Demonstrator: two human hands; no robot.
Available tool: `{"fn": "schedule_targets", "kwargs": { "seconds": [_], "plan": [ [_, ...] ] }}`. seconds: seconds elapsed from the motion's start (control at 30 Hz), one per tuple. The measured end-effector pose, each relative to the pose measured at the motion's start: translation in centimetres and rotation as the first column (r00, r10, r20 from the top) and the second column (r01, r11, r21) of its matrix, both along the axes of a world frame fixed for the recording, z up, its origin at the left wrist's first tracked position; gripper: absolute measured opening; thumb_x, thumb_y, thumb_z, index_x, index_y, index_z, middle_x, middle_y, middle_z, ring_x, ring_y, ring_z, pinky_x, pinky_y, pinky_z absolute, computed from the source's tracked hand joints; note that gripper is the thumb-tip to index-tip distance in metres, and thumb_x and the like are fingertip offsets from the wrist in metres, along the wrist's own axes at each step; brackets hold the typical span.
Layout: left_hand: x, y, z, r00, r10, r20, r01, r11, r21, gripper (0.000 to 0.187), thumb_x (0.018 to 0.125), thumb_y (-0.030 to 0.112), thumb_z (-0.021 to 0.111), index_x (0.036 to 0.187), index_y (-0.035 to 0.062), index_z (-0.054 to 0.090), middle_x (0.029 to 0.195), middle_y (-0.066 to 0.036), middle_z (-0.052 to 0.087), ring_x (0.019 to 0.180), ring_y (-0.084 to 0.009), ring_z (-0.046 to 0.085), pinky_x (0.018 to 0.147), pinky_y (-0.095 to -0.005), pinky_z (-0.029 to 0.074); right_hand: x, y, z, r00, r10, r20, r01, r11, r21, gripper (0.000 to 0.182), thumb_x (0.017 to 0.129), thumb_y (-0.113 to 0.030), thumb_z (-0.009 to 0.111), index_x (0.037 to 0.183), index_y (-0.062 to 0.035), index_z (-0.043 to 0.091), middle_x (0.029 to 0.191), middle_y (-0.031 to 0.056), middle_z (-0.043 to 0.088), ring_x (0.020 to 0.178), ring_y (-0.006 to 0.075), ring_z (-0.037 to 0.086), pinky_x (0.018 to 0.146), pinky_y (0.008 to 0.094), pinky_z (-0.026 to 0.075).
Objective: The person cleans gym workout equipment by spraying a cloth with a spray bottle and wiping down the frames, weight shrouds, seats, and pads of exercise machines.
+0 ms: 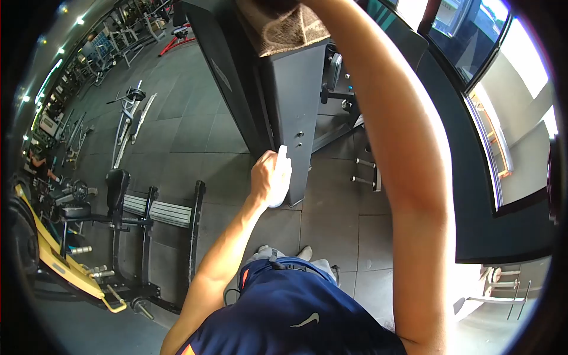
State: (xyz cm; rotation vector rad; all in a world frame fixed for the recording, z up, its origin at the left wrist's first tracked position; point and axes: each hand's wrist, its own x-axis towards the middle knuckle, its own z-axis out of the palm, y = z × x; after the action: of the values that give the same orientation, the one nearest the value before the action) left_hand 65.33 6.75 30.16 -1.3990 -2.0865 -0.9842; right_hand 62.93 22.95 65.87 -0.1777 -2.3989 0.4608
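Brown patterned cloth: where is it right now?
Head view, top centre: the brown patterned cloth lies on the upper end of the tall grey metal upright, beside the bare right forearm.

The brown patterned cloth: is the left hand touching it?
No, the left hand is apart from the cloth, which lies atop the tall grey panel.

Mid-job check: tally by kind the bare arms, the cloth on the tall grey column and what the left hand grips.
Bare arms: 2
Brown patterned cloth on the column: 1
White item in the left hand: 1
Total: 4
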Motion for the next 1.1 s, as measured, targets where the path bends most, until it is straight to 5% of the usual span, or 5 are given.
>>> {"fn": "schedule_targets", "kwargs": {
  "seconds": [0.27, 0.4, 0.67, 0.93, 1.1],
  "plan": [
    [2.7, -12.0, -4.8, 0.912, 0.019, 0.41, -0.021, 1.0, 0.001, 0.006, 0.085, 0.007, 0.062, 0.086, 0.0008, 0.061, 0.077, -0.015, 0.06, 0.072, -0.0339, 0.061, 0.064, -0.042, 0.049, -0.1, -3.9, -18.3, 0.684, -0.162, -0.711, 0.131, 0.986, -0.099, 0.088, 0.069, -0.039, 0.078, 0.14, 0.0, 0.044, 0.149, 0.0367, 0.027, 0.134, 0.0593, 0.026, 0.11, 0.0702, 0.018],
    [3.2, -18.2, -6.4, 0.903, 0.124, 0.411, -0.04, 0.978, -0.207, 0.007, 0.086, 0.005, 0.061, 0.082, -0.001, 0.061, 0.073, -0.017, 0.059, 0.068, -0.0346, 0.06, 0.061, -0.043, 0.048, -0.3, -5.1, -47.8, 0.965, -0.165, -0.205, 0.169, 0.986, -0.001, 0.085, 0.079, -0.033, 0.072, 0.148, -0.0028, 0.033, 0.15, 0.0317, 0.029, 0.14, 0.0497, 0.027, 0.115, 0.0628, 0.021],
    [0.7, -24.6, -7.7, 0.814, 0.208, 0.541, -0.079, 0.964, -0.253, 0.014, 0.086, 0.012, 0.061, 0.081, -0.0002, 0.063, 0.075, -0.016, 0.061, 0.069, -0.0361, 0.062, 0.063, -0.0435, 0.048, -1.4, -3.5, -26.9, 0.734, -0.427, -0.528, 0.293, 0.901, -0.321, 0.119, 0.065, -0.036, 0.079, 0.151, 0.0101, 0.011, 0.153, 0.0381, 0.016, 0.142, 0.0556, 0.015, 0.118, 0.0585, 0.013],
    [-3.6, -24.7, -8.7, 0.837, 0.055, 0.544, 0.08, 0.972, -0.221, 0.013, 0.086, 0.012, 0.061, 0.082, -0.0005, 0.061, 0.078, -0.015, 0.061, 0.072, -0.0338, 0.061, 0.066, -0.0429, 0.048, -4.3, -9.4, -32.7, 0.766, -0.417, -0.489, 0.288, 0.903, -0.319, 0.092, 0.072, -0.018, 0.061, 0.147, 0.0148, 0.018, 0.143, 0.0475, 0.02, 0.136, 0.0615, 0.021, 0.113, 0.0638, 0.015],
    [-5.4, -24.8, -8.9, 0.775, 0.046, 0.63, 0.164, 0.948, -0.271, 0.013, 0.087, 0.012, 0.061, 0.083, -0.0006, 0.062, 0.078, -0.013, 0.061, 0.071, -0.0316, 0.062, 0.066, -0.0402, 0.048, -1.6, 0.3, -26.9, 0.689, -0.298, -0.66, 0.266, 0.952, -0.152, 0.07, 0.085, -0.007, 0.053, 0.151, -0.0098, 0.031, 0.151, 0.0206, 0.03, 0.136, 0.0375, 0.032, 0.114, 0.0442, 0.022]
  ]
}}
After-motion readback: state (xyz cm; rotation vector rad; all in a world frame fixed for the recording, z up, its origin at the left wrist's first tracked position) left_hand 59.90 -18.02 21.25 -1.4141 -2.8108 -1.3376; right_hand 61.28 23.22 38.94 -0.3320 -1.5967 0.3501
